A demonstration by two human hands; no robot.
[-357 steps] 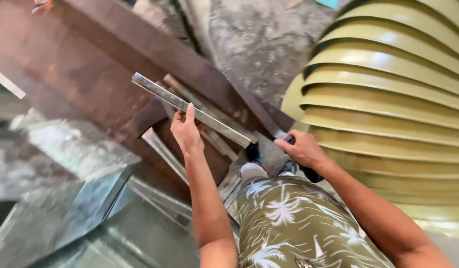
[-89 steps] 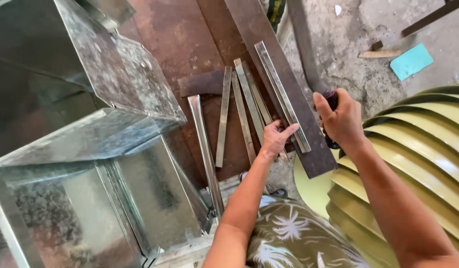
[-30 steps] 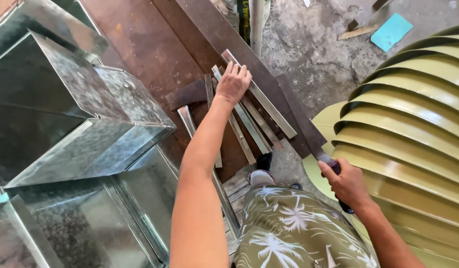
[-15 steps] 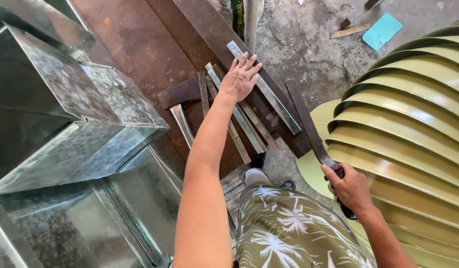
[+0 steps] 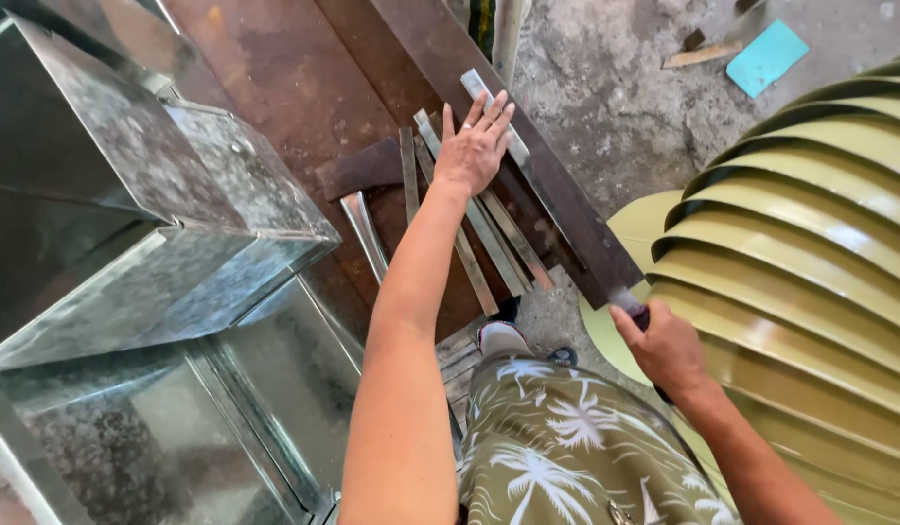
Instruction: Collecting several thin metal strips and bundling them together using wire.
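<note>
The left hand [image 5: 477, 146] lies flat and open, fingers spread, pressing on the upper end of a grey metal strip [image 5: 495, 107]; half a second ago the same hand is slightly further along that strip, so the palm has slid back a little and settled. The right hand [image 5: 664, 345] is closed around the dark handle of a long flat blade [image 5: 566, 209]; three seconds ago this hand is up beside the left one, and it has since drawn back toward the body, carrying the handle with it. The blade runs from the right hand up past the left hand, just beside the strip; contact between blade and strip cannot be told. Further strips [image 5: 469, 258] lie under the left wrist on the rusty sheet [image 5: 275, 87]. Judgement: the strip is pinned for working, and the blade is lined up alongside it. Left of the left arm stand galvanised duct sections [image 5: 148, 233]; right of the right hand, yellow corrugated panels [image 5: 810, 243].
</note>
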